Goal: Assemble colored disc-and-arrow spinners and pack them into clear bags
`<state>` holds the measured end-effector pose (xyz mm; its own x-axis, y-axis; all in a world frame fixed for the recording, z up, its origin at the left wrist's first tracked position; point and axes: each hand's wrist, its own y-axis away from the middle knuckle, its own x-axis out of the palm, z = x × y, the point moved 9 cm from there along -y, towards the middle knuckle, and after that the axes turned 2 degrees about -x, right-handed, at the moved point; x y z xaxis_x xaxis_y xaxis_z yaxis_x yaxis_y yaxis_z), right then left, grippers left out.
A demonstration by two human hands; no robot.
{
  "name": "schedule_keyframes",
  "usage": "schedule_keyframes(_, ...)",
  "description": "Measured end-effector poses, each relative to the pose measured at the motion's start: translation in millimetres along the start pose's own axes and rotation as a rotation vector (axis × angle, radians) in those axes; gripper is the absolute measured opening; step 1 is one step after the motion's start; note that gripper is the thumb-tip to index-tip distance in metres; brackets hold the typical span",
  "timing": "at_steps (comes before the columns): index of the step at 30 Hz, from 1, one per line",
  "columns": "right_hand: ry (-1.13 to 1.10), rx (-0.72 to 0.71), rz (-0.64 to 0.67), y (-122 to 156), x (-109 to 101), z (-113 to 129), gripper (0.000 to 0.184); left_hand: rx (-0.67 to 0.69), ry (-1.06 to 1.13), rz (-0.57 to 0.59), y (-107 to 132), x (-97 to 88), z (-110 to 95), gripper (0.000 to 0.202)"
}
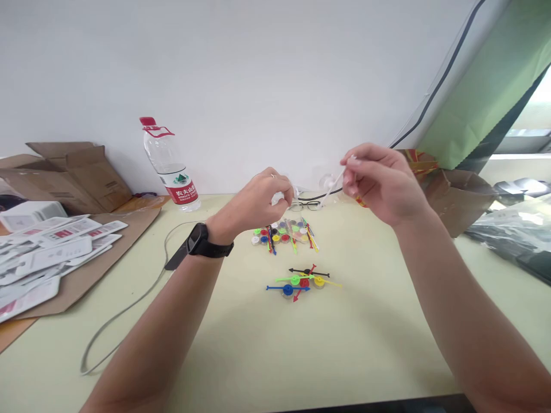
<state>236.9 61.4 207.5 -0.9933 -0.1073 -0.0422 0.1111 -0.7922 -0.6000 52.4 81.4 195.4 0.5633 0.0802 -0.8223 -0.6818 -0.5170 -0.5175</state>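
Observation:
Both hands are raised above a pale green table (370,332). My right hand (383,180) pinches a thin white stick (332,183) that slants down to the left. My left hand (262,201), with a black watch on the wrist, is closed on a small white piece (278,199). Below the hands lies a heap of small coloured wheels and sticks (284,234). Nearer to me sits a second small group of wheels with sticks through them (302,281), in blue, green, red, yellow and black.
A water bottle with a red cap (170,166) stands at the back left. Cardboard boxes (73,175) and white packets (47,252) fill the left side. A grey cable (129,307) crosses the table. Glasses (306,203) lie behind the heap. A brown box (456,195) and dark bags (516,229) sit right.

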Motion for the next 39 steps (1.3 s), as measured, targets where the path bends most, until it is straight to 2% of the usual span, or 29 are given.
schedule_keyframes(2,-0.007,-0.053,-0.085,-1.9,-14.9,6.8,0.018,0.010,-0.014,0.030,1.0,2.5,-9.0,0.024)
schedule_keyframes(5,0.032,-0.092,-0.147,-2.5,-21.9,9.9,0.020,0.025,-0.047,0.066,1.3,7.2,-20.9,0.023)
schedule_keyframes(9,0.132,-0.099,-0.142,-1.5,-11.1,7.8,0.027,0.017,-0.078,0.133,0.5,17.4,-26.0,0.024)
schedule_keyframes(13,0.177,-0.115,-0.098,0.0,1.2,9.3,0.026,0.025,-0.043,0.200,0.8,25.3,-27.8,0.027)
schedule_keyframes(20,0.200,-0.111,-0.073,0.2,2.2,12.1,0.028,0.063,-0.004,0.170,2.8,22.2,-38.7,0.024)
schedule_keyframes(26,0.189,-0.168,-0.095,3.0,-2.3,23.4,0.025,0.070,-0.028,0.178,4.5,25.5,-41.7,0.025)
schedule_keyframes(29,0.232,-0.168,-0.042,4.1,3.8,26.1,0.023,0.080,-0.048,0.177,5.1,24.6,-45.5,0.021)
schedule_keyframes(34,0.369,-0.081,0.118,5.9,19.5,16.5,0.019,0.080,-0.054,0.162,5.7,21.8,-49.0,0.017)
schedule_keyframes(39,0.430,-0.033,0.167,7.3,22.1,4.6,0.015,0.081,-0.058,0.151,5.0,20.5,-45.3,0.015)
